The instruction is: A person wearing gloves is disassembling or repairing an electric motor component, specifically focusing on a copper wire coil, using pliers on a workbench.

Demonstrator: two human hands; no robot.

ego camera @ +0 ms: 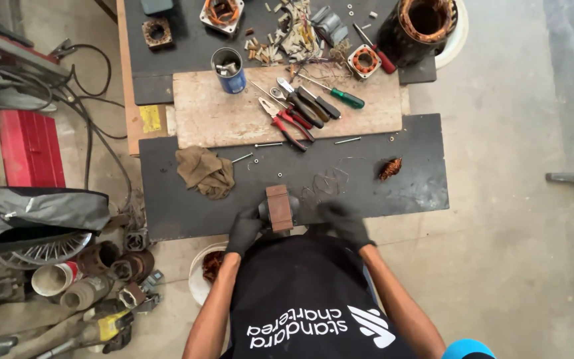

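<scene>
The left hand (244,229), in a black glove, grasps the side of a small rusty motor block (278,207) that sits at the near edge of a dark board (406,179). The right hand (345,221), also gloved, rests on the board just beside the block; whether it is clenched or loose I cannot tell. A tangle of thin wire (327,181) lies just past the block. A brown rag (205,171) sits to the left, and red-handled pliers (287,123) and a green screwdriver (340,95) lie farther back on a pale plank (200,119) beside a blue can (228,69).
</scene>
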